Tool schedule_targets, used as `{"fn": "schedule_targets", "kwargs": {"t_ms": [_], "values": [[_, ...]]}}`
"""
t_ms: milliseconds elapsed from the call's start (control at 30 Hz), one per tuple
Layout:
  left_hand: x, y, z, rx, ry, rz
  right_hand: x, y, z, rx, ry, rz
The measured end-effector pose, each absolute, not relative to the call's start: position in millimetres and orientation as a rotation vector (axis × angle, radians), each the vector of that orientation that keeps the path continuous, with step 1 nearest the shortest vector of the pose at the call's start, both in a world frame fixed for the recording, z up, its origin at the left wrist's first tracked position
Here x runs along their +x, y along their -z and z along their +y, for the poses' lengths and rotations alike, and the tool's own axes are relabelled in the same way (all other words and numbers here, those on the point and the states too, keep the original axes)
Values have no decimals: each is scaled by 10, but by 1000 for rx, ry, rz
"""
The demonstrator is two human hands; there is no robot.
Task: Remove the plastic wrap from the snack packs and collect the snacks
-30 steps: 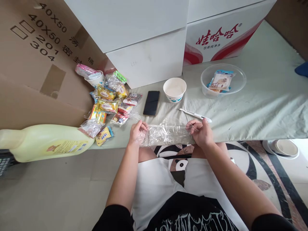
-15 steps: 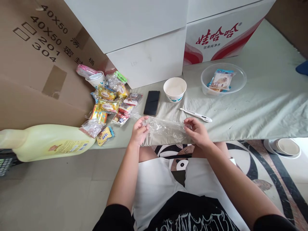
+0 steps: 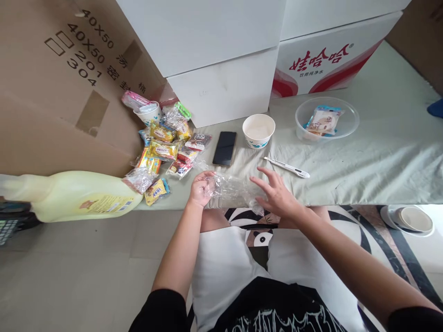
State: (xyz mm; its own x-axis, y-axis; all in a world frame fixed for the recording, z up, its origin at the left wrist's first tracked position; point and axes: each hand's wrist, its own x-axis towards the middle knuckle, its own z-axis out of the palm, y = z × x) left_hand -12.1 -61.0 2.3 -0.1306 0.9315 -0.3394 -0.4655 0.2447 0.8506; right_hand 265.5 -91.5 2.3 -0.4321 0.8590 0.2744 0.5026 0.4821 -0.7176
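A crumpled clear plastic bag lies at the near edge of the low cloth-covered table. My left hand pinches the bag's left end, fingers closed on it. My right hand hovers over the bag's right end with its fingers stretched out and apart, holding nothing. A white pen-like tool lies just beyond my right hand.
A pile of wrapped snacks sits left of a black phone. A white paper bowl and a clear bowl holding a snack packet stand farther back. Cardboard and white boxes line the rear. A yellow jug lies at the left.
Both hands held the bag stretched between them; the hands came together, the bag crumpled, and my right hand let go and spread its fingers. The camera shifted slightly.
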Motion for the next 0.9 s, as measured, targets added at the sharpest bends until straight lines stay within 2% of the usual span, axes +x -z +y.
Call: {"fn": "schedule_targets", "kwargs": {"t_ms": [67, 133, 300, 467, 600, 767, 900], "values": [[-121, -19, -617, 536, -1300, 1130, 2576, -118, -968, -1047, -512, -2256], [-119, -15, -616, 529, -1296, 1121, 2543, -151, -1001, -913, -508, -2389], [-107, -24, -622, 524, -1317, 1109, 2671, -126, -1057, -705, -846, -2573], [-101, -51, -636, 545, -1273, 1091, 2630, -374, -975, -690, -1131, -2276], [-109, -63, -615, 569, -1215, 1126, 2246, -484, -624, -1078, -1006, -2058], [-125, -64, -615, 590, -1187, 1140, 1899, -454, -311, -1458, -1116, -2214], [-138, -53, -615, 556, -1212, 1123, 1996, -423, -481, -1561, -886, -2348]]}}
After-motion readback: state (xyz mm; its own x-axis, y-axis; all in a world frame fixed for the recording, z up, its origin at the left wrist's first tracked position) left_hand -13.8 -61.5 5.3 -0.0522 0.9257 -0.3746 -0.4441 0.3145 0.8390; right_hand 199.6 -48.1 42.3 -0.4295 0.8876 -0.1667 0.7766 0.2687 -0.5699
